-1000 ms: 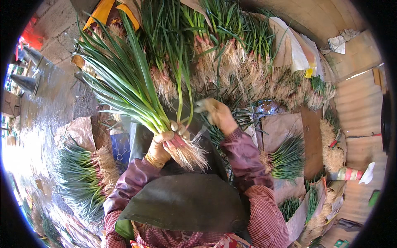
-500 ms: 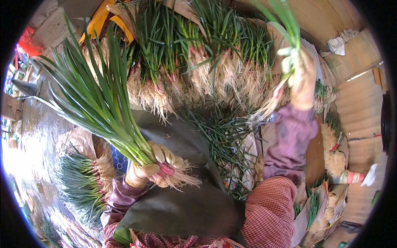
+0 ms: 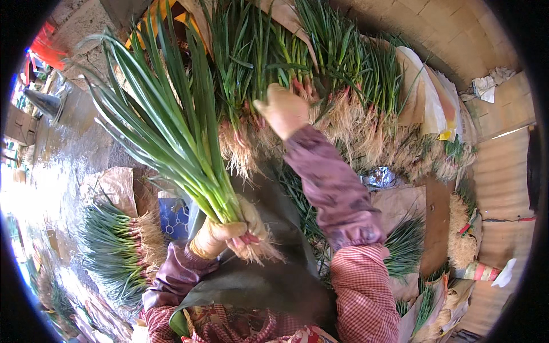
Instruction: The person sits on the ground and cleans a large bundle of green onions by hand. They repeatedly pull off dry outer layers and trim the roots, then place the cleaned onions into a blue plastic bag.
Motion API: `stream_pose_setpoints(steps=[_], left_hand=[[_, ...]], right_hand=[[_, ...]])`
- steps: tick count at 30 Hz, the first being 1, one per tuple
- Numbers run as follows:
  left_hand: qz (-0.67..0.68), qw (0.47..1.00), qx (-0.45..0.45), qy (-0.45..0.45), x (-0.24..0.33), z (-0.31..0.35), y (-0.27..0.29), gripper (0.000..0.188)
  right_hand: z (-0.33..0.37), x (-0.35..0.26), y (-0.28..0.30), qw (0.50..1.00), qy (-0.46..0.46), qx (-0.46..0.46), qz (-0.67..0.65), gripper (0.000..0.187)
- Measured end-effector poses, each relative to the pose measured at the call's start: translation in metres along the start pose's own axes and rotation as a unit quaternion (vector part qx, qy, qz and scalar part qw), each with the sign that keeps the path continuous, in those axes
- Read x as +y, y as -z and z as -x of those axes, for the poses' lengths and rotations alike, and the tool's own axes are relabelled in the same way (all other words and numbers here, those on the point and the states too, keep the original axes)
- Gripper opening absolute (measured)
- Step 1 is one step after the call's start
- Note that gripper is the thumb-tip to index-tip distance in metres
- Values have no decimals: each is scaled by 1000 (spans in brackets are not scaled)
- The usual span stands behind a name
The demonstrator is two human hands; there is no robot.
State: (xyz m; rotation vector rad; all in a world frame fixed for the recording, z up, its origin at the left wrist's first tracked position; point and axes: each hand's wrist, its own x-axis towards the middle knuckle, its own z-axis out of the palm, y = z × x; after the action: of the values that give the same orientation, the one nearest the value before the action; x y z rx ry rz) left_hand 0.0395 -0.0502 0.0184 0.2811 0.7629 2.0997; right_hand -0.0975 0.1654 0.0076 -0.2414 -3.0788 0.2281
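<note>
In a pale glove, my left hand point(image 3: 220, 234) is closed around a bunch of spring onions point(image 3: 197, 166) near its base. The long green leaves fan up and to the left, while pinkish bulbs and pale roots poke out below the fingers. My right hand point(image 3: 284, 110), also gloved and slightly blurred, reaches to the far row of spring onions point(image 3: 366, 74), over the line between leaves and roots. Its thumb stands apart from the fingers, whose tips are partly hidden, and nothing shows in its grasp.
A dark apron point(image 3: 266, 206) covers my lap. Bundled spring onions point(image 3: 114, 246) lie at the left, and more loose greens point(image 3: 406, 246) rest on brown paper at the right. A grey pointed object point(image 3: 44, 103) stands far left. Cardboard point(image 3: 503, 177) lines the right side.
My right hand has swung left and down from the upper right to the far row. The spring onion it was holding up is gone from it. My left hand keeps its bunch, slightly shifted right.
</note>
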Motion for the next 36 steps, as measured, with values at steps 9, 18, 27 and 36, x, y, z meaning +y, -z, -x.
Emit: stream_pose_setpoints(steps=[9,18,27,36], left_hand=[[-61,983,156,-73,-14,-23,29,28],[87,993,32,-69,7,4,-2,13],[145,979,80,-120,8,15,49,22],[125,986,74,-86,7,22,58,24]], right_hand=[[54,16,-37,925,82,27,-370,17],[95,30,-78,984,-2,91,-152,27],[63,-48,-22,986,103,120,-62,39],[18,22,39,796,22,105,-595,7]])
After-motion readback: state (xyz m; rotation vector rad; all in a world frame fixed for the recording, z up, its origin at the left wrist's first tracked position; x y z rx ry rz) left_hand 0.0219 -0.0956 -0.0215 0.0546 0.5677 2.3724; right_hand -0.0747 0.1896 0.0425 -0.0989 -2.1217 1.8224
